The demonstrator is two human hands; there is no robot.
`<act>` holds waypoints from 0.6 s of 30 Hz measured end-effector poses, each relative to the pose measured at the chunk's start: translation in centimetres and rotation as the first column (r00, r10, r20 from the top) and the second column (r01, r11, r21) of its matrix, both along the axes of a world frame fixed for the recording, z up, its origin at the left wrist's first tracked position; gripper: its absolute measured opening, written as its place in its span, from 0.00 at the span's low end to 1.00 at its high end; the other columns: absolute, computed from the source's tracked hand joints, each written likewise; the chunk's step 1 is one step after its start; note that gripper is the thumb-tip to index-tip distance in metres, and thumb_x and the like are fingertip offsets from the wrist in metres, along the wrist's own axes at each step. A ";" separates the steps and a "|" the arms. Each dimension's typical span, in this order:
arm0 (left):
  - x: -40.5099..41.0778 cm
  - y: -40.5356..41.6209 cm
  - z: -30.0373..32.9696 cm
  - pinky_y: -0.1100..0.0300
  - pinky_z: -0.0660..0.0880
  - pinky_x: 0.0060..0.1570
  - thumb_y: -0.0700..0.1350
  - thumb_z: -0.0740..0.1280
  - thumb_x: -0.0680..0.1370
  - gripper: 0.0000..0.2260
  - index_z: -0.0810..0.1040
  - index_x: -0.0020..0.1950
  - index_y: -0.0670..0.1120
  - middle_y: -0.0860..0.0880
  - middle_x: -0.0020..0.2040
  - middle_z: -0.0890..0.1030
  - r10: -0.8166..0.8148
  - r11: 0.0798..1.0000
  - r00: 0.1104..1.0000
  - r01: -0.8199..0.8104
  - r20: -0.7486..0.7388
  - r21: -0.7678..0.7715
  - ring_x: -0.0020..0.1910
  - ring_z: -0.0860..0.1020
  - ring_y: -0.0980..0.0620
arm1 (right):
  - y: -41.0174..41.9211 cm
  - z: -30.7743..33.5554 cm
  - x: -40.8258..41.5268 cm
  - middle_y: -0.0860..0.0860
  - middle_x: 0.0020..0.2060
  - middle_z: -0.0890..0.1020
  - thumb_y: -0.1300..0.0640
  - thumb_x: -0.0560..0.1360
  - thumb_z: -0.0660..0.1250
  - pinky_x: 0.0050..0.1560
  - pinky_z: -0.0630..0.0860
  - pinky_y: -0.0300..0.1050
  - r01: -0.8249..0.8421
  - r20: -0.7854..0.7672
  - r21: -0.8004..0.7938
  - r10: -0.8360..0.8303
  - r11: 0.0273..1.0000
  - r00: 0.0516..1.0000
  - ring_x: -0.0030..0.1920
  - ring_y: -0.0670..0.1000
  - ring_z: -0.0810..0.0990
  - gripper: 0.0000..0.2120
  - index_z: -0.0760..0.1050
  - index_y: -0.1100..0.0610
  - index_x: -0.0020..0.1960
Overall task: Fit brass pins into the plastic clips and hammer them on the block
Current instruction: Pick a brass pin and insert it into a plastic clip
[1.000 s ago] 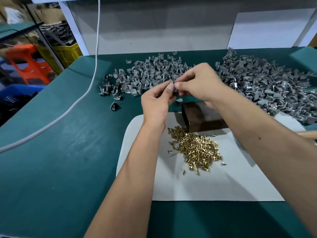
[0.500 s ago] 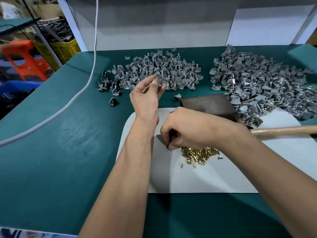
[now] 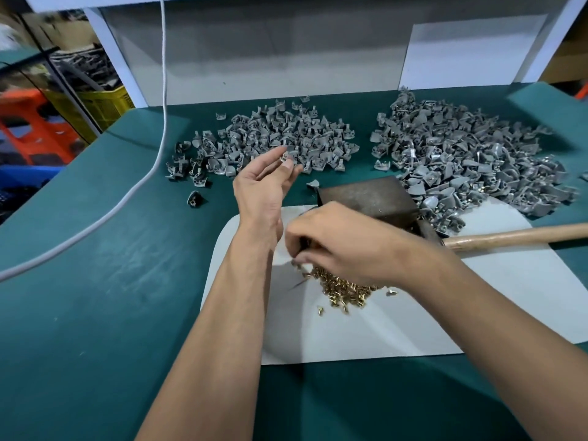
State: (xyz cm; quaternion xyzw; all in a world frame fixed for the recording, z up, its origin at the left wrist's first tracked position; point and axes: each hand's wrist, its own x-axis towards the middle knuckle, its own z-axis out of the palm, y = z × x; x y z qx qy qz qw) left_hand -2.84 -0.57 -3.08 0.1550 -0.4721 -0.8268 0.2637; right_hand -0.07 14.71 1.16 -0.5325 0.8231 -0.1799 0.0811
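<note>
Two heaps of small grey plastic clips [image 3: 280,138] are spread across the far part of a dark green, felt-like surface [image 3: 95,313]; the right heap [image 3: 471,160] is the larger and reaches the edge of a pale, smooth sheet [image 3: 381,329] with rounded corners that is laid flat on the surface. The clips are curved, shell-like pieces, tumbled at every angle. On the sheet a loose pile of brass pins [image 3: 343,289] is seen, short, shiny and golden, pointing in all directions, with a few strays just beside it. Behind the pins a dark, worn, roughly square block [image 3: 366,195] is set at the sheet's far edge. A hammer is laid to the right of the block, its smooth wooden handle [image 3: 515,235] running left to right and out of view; the head is mostly hidden.

The left hand [image 3: 264,186] is raised at the near edge of the left clip heap, fingers loosely extended, and one grey clip [image 3: 285,158] is pinched between thumb and fingertip. The right hand [image 3: 343,240] is lowered onto the pin pile, knuckles up, its grip curled and pressed together at the fingertips; whether a pin is held cannot be told. A white cord [image 3: 159,122] is draped down from above and curves off to the left across the surface.
</note>
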 end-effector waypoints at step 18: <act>1.4 3.9 0.9 0.56 0.83 0.51 0.35 0.75 0.69 0.17 0.84 0.58 0.39 0.39 0.50 0.87 -0.591 0.754 0.806 0.540 -0.029 -0.375 0.47 0.86 0.45 | 8.0 -1.8 -3.3 0.41 0.44 0.85 0.63 0.75 0.74 0.46 0.81 0.36 0.481 0.218 -0.686 -0.476 0.546 0.852 0.46 0.43 0.85 0.09 0.84 0.53 0.54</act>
